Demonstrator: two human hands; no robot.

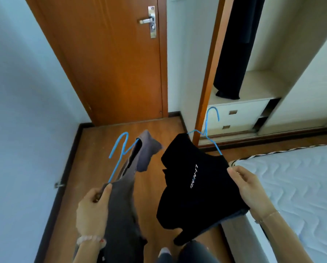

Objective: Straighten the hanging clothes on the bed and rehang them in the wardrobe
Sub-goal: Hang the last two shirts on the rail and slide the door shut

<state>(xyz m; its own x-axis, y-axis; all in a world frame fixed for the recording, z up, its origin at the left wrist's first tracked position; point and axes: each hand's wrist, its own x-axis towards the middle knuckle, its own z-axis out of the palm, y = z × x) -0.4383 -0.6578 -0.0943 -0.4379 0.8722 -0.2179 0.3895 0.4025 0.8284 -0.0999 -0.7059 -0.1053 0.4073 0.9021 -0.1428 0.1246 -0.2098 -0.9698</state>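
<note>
The grey garment hangs on a blue hanger, held in the air above the wooden floor in front of the person. The left hand grips it at one shoulder, with fingers curled and the thumb pressed over the cloth and the hanger's end. The black garment, which carries white lettering, hangs on a second blue hanger, also in the air and just beside the bed's corner. The right hand grasps its right edge, with fingers curled round the fabric. Both hanger hooks point up and away from the person. The bed lies to the right, with a white quilted mattress. Beyond the black garment the wardrobe stands open. A dark garment hangs inside it above two white drawers. A closed wooden door with a metal handle stands to the wardrobe's left.
</note>
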